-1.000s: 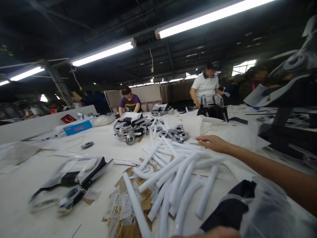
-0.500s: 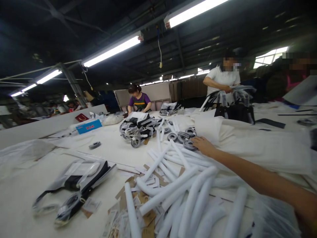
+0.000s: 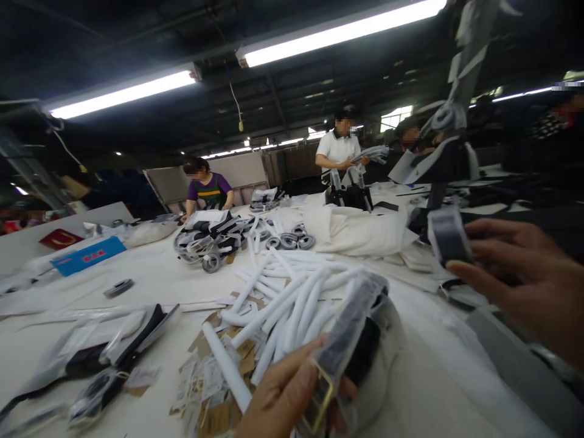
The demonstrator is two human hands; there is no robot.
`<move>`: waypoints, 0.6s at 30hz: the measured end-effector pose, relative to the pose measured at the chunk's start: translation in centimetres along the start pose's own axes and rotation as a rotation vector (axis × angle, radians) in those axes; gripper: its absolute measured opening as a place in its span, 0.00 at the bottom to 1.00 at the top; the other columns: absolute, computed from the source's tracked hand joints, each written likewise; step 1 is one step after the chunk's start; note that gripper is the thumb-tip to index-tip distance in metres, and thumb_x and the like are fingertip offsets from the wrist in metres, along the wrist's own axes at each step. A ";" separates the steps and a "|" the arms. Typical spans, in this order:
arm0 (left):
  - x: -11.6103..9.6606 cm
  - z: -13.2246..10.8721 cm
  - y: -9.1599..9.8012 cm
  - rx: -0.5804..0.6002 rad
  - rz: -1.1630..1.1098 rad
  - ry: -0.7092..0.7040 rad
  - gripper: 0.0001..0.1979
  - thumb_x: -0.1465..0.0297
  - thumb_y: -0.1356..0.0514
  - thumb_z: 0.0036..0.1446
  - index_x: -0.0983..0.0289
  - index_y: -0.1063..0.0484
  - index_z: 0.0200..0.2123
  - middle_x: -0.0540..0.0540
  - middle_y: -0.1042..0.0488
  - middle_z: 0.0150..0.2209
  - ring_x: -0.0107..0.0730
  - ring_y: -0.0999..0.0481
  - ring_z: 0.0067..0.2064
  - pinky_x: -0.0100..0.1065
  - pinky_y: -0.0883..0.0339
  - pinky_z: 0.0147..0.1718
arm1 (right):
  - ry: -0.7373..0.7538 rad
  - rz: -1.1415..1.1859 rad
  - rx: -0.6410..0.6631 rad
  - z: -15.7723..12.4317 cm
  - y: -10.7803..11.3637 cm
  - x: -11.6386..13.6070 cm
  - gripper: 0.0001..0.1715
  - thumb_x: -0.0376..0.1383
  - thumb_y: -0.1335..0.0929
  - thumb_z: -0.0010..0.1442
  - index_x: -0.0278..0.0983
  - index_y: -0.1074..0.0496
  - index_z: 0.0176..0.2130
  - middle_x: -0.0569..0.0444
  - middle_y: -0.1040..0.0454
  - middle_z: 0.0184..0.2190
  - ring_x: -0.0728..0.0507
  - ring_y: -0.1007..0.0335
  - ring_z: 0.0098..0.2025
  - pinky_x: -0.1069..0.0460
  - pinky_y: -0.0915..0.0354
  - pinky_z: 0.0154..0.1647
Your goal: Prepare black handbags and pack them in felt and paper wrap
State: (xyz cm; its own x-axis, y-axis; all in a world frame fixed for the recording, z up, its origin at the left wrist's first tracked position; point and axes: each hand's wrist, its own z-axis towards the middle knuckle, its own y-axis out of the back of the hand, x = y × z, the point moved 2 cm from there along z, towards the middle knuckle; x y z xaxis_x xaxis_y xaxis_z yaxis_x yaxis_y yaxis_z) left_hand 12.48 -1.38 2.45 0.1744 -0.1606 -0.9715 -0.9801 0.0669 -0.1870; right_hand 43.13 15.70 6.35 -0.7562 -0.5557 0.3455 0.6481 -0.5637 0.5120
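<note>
My right hand (image 3: 529, 274) is closed on a rolled strap (image 3: 449, 236), dark and wrapped in clear plastic, held up at the right. Low in the middle, my left hand (image 3: 285, 389) grips a plastic-wrapped black bag (image 3: 360, 340) with a gold-coloured rectangular buckle (image 3: 322, 395) by the thumb. The bag's lower part is hard to make out. Behind it lies a pile of white foam tubes (image 3: 292, 292), with brown and white tags (image 3: 210, 377) at its near left. Several more rolled straps (image 3: 292, 240) rest at the far end of the tubes.
A wrapped bag (image 3: 109, 340) lies at the left, with a single coil (image 3: 118, 288) beyond it. Farther back are a heap of wrapped bags (image 3: 210, 234), a blue box (image 3: 89, 254) and white cloth (image 3: 365, 228). Two co-workers stand across the table.
My right hand has left the group of coils with one rolled strap and come back to the right. My left hand and the wrapped bag have come into view. The view has turned right.
</note>
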 end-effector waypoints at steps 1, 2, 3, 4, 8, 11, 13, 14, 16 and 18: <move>-0.2 0.3 -0.3 -0.022 -0.001 -0.015 0.29 0.46 0.39 0.59 0.59 0.22 0.53 0.57 0.20 0.40 0.32 0.25 0.33 0.30 0.33 0.33 | -0.069 0.053 0.066 -1.8 1.3 0.2 0.27 0.65 0.34 0.57 0.50 0.22 0.39 0.53 0.26 0.54 0.32 0.28 0.52 0.39 0.32 0.48; -0.4 0.5 -0.5 -0.048 -0.003 -0.026 0.26 0.47 0.38 0.59 0.60 0.21 0.50 0.56 0.20 0.39 0.30 0.25 0.33 0.28 0.33 0.33 | -0.138 0.140 0.160 -3.5 2.1 0.6 0.25 0.64 0.33 0.56 0.51 0.22 0.37 0.53 0.23 0.50 0.32 0.26 0.48 0.39 0.31 0.44; -0.6 0.7 -0.7 -0.079 -0.007 -0.032 0.24 0.50 0.35 0.58 0.61 0.20 0.48 0.56 0.20 0.38 0.30 0.25 0.34 0.28 0.33 0.34 | -0.212 0.258 0.280 -5.2 2.3 1.2 0.24 0.64 0.32 0.55 0.50 0.21 0.35 0.52 0.22 0.44 0.33 0.25 0.44 0.41 0.30 0.41; -0.7 0.9 -0.8 -0.111 -0.014 -0.032 0.23 0.52 0.33 0.57 0.61 0.20 0.48 0.55 0.20 0.38 0.30 0.25 0.35 0.28 0.32 0.36 | -0.293 0.393 0.413 -6.8 2.0 2.0 0.25 0.63 0.32 0.56 0.48 0.22 0.32 0.51 0.21 0.38 0.35 0.25 0.39 0.43 0.30 0.37; -1.1 1.0 -1.3 -0.188 0.028 -0.033 0.23 0.56 0.29 0.53 0.60 0.20 0.50 0.54 0.20 0.42 0.35 0.23 0.43 0.33 0.32 0.48 | -0.674 0.948 0.759 -11.4 -0.9 6.0 0.33 0.63 0.35 0.62 0.38 0.24 0.29 0.54 0.31 0.24 0.46 0.37 0.26 0.51 0.38 0.27; -1.4 1.0 -2.3 -0.089 0.118 -0.093 0.23 0.56 0.31 0.56 0.60 0.21 0.51 0.55 0.19 0.45 0.39 0.23 0.49 0.35 0.33 0.53 | -0.859 1.300 0.825 -12.8 -2.7 8.8 0.27 0.57 0.31 0.63 0.36 0.21 0.40 0.53 0.26 0.32 0.47 0.32 0.33 0.53 0.33 0.37; -1.6 0.9 -2.8 -0.057 0.166 -0.145 0.22 0.56 0.32 0.56 0.60 0.21 0.51 0.54 0.19 0.45 0.41 0.23 0.51 0.36 0.33 0.53 | -0.882 1.493 0.849 -12.7 -3.2 10.4 0.22 0.50 0.28 0.62 0.37 0.21 0.47 0.51 0.23 0.41 0.46 0.28 0.44 0.51 0.32 0.50; -1.7 1.0 -2.9 -0.062 0.189 -0.166 0.22 0.56 0.32 0.57 0.60 0.21 0.51 0.54 0.19 0.46 0.42 0.23 0.51 0.37 0.33 0.53 | -0.875 1.570 0.846 -12.4 -3.3 11.1 0.20 0.47 0.26 0.62 0.38 0.21 0.48 0.50 0.22 0.44 0.45 0.28 0.48 0.50 0.34 0.54; -1.8 1.1 -3.0 -0.087 0.248 -0.210 0.22 0.56 0.32 0.57 0.60 0.21 0.51 0.55 0.20 0.47 0.42 0.24 0.51 0.37 0.34 0.54 | -0.867 1.677 0.804 -11.9 -3.1 12.3 0.19 0.42 0.25 0.61 0.39 0.21 0.50 0.51 0.22 0.48 0.45 0.27 0.50 0.50 0.35 0.58; -1.8 1.2 -2.8 -0.117 0.321 -0.270 0.21 0.57 0.32 0.58 0.60 0.21 0.50 0.55 0.20 0.49 0.42 0.25 0.52 0.37 0.35 0.55 | -0.871 1.741 0.733 -11.4 -2.8 13.3 0.17 0.39 0.25 0.61 0.40 0.21 0.50 0.51 0.22 0.49 0.47 0.27 0.50 0.51 0.35 0.58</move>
State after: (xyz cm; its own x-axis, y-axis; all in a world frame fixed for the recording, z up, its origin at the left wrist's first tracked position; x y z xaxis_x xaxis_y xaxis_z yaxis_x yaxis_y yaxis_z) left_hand 15.06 -0.12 4.56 -0.1379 0.1150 -0.9837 -0.9901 -0.0428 0.1338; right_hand 32.25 2.95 0.53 0.4879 0.3718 0.7898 0.5911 0.5251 -0.6123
